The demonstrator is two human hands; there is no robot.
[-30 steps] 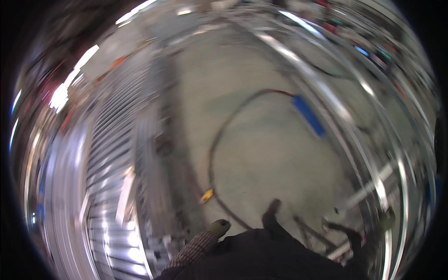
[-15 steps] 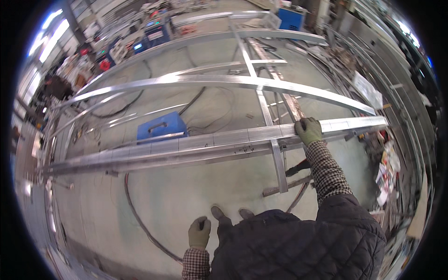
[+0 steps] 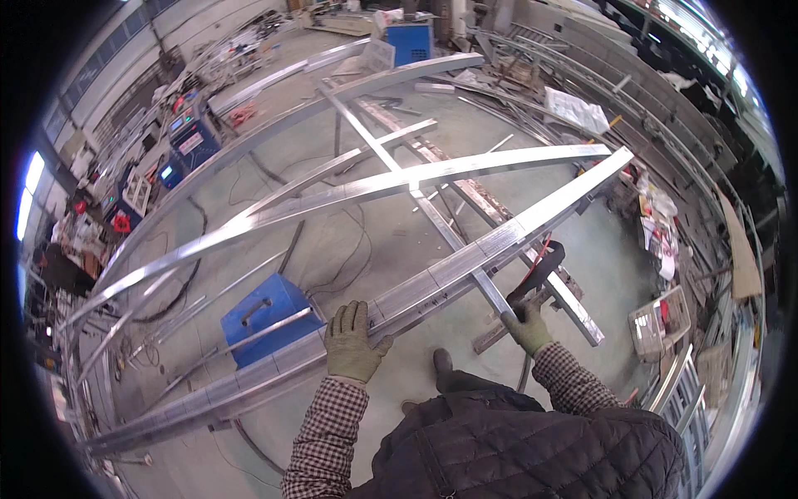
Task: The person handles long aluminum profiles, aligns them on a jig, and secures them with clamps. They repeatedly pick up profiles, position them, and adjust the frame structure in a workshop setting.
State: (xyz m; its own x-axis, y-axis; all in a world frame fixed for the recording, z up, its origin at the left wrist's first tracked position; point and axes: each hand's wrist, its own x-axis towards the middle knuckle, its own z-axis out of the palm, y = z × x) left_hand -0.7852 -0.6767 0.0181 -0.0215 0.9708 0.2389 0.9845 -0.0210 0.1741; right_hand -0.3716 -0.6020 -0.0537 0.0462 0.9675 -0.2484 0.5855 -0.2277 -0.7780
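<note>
A long silvery metal beam (image 3: 416,291) with marked lines runs slantwise in front of me. My left hand (image 3: 355,343), in a green glove, rests on this beam with its fingers stretched and the thumb apart. A narrower square metal tube (image 3: 490,291) passes beneath the beam and sticks out on my side. My right hand (image 3: 529,328), also gloved, is closed around the near end of that tube; part of its grip is hidden. Just beyond the right hand, a black hose with a red wire (image 3: 540,273) hangs by a second, rust-marked rail (image 3: 569,303).
A blue box with a handle (image 3: 266,312) stands on the floor behind the beam. More long metal tubes (image 3: 357,185) cross farther off. A plastic crate (image 3: 658,324) and scrap lie at the right. Blue machines (image 3: 191,137) stand at the far left.
My left hand has risen from beside my body onto the beam. The right hand has left the beam's top and come nearer, onto the tube's end. My view has turned.
</note>
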